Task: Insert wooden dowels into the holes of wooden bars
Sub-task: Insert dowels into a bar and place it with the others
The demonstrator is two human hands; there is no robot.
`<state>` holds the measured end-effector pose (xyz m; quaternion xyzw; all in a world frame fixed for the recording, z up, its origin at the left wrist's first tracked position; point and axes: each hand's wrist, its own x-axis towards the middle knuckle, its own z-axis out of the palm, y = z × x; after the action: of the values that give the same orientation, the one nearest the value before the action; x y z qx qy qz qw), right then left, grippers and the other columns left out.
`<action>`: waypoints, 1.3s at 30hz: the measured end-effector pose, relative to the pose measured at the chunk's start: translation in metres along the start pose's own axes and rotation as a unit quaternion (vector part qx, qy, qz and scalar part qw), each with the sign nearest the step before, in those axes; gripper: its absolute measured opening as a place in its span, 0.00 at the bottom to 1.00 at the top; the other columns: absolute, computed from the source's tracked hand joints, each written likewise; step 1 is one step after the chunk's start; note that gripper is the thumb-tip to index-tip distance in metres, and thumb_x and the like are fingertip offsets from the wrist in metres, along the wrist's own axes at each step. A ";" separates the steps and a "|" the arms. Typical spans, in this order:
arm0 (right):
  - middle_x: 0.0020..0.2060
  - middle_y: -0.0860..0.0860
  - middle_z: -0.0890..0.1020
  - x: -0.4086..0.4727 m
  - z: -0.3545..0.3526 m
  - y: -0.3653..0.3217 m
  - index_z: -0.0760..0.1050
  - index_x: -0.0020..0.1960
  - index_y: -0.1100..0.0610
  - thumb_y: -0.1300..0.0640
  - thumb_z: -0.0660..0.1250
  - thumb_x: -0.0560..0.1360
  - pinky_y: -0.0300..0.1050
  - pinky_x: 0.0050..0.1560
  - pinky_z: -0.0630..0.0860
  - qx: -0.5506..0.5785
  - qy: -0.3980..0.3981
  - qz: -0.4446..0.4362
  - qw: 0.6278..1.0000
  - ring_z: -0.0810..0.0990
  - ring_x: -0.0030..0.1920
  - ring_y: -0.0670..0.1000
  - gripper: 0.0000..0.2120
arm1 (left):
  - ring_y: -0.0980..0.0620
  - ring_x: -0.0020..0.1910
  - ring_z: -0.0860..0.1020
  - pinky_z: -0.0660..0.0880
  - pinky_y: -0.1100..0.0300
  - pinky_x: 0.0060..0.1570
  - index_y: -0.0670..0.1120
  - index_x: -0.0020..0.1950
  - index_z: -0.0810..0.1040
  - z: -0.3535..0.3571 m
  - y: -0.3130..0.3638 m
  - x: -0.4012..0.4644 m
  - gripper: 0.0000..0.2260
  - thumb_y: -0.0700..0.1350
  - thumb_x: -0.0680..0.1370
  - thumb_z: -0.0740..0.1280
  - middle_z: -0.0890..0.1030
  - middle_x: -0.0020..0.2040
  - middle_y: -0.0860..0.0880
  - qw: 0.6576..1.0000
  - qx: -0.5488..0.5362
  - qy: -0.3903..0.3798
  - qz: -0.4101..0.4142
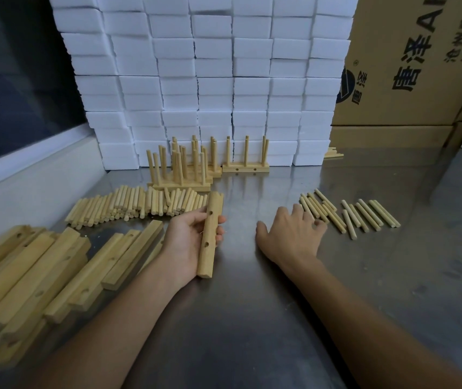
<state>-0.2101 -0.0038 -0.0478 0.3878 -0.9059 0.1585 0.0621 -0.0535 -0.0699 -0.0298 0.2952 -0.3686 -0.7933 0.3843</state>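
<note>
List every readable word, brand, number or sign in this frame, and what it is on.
"唐泽", rotated sideways, on the cardboard box.
"AH", cut off by the frame edge, same box.
Round logo with small characters beside it: too small to read.
Smaller blurred line of characters: unreadable.

Dim, even light; soft glare on the steel table [252, 304], edges bowed and slightly blurred.

White foam blocks [213, 80] back a steel table [252, 304].

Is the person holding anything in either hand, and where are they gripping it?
The left hand grips a wooden bar around its middle. The right hand holds nothing; its spread fingers reach toward loose dowels.
</note>
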 end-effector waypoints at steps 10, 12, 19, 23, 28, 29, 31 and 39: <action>0.49 0.53 0.77 -0.004 -0.005 -0.001 0.69 0.39 0.55 0.44 0.59 0.76 0.58 0.62 0.65 0.024 0.014 0.008 1.000 0.74 0.55 0.57 0.15 | 0.47 0.35 0.82 0.81 0.52 0.37 0.42 0.57 0.80 0.000 -0.003 0.001 0.09 0.39 0.82 0.62 0.77 0.42 0.43 0.999 0.013 -0.005 0.031; 0.48 0.53 0.77 -0.005 -0.007 -0.001 0.70 0.40 0.55 0.46 0.59 0.77 0.57 0.61 0.65 0.035 0.024 0.004 0.999 0.74 0.54 0.57 0.14 | 0.47 0.34 0.81 0.80 0.53 0.35 0.44 0.56 0.80 0.001 -0.002 0.000 0.08 0.41 0.82 0.61 0.78 0.45 0.41 0.999 0.018 -0.015 0.038; 0.54 0.54 0.79 -0.005 -0.011 0.002 0.78 0.56 0.57 0.63 0.63 0.78 0.51 0.57 0.74 0.079 0.029 -0.032 0.996 0.74 0.56 0.57 0.09 | 0.48 0.34 0.77 0.77 0.58 0.31 0.42 0.54 0.78 0.001 -0.002 -0.003 0.07 0.42 0.82 0.62 0.78 0.39 0.43 0.997 0.044 -0.032 0.049; 0.61 0.55 0.74 -0.005 -0.011 0.004 0.76 0.61 0.56 0.63 0.65 0.79 0.49 0.60 0.71 0.099 0.029 -0.026 0.994 0.69 0.63 0.58 0.12 | 0.48 0.34 0.77 0.77 0.58 0.32 0.42 0.55 0.79 -0.001 -0.002 -0.002 0.07 0.43 0.82 0.62 0.78 0.39 0.43 0.997 0.040 -0.034 0.052; 0.65 0.56 0.70 -0.003 -0.011 0.005 0.74 0.64 0.56 0.64 0.64 0.79 0.51 0.63 0.69 0.107 0.010 -0.023 0.994 0.68 0.65 0.59 0.14 | 0.48 0.32 0.77 0.77 0.58 0.29 0.44 0.56 0.78 0.000 -0.003 -0.002 0.09 0.46 0.82 0.62 0.79 0.38 0.42 0.997 0.041 -0.034 0.062; 0.65 0.56 0.71 -0.003 -0.012 0.004 0.73 0.64 0.55 0.64 0.64 0.79 0.52 0.62 0.70 0.103 0.001 -0.027 0.994 0.69 0.64 0.59 0.14 | 0.48 0.30 0.77 0.77 0.58 0.28 0.45 0.56 0.77 0.000 -0.003 -0.002 0.08 0.47 0.83 0.61 0.79 0.37 0.41 0.996 0.053 -0.032 0.069; 0.61 0.56 0.72 -0.002 -0.012 0.004 0.73 0.62 0.55 0.63 0.62 0.80 0.51 0.58 0.70 0.078 -0.019 -0.039 0.996 0.71 0.61 0.59 0.12 | 0.48 0.27 0.77 0.75 0.58 0.25 0.47 0.57 0.77 -0.001 -0.005 -0.001 0.07 0.47 0.83 0.61 0.79 0.35 0.41 0.993 0.079 -0.030 0.085; 0.51 0.55 0.75 -0.002 -0.011 0.010 0.65 0.64 0.54 0.60 0.58 0.80 0.50 0.48 0.74 0.074 -0.006 -0.061 0.995 0.74 0.51 0.56 0.13 | 0.48 0.27 0.73 0.68 0.59 0.24 0.44 0.55 0.77 -0.004 -0.006 0.003 0.06 0.45 0.82 0.63 0.77 0.34 0.43 0.991 0.089 -0.063 0.072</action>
<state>-0.2160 0.0080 -0.0399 0.4469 -0.8666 0.2189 0.0368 -0.0543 -0.0712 -0.0370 0.2506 -0.4815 -0.7446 0.3886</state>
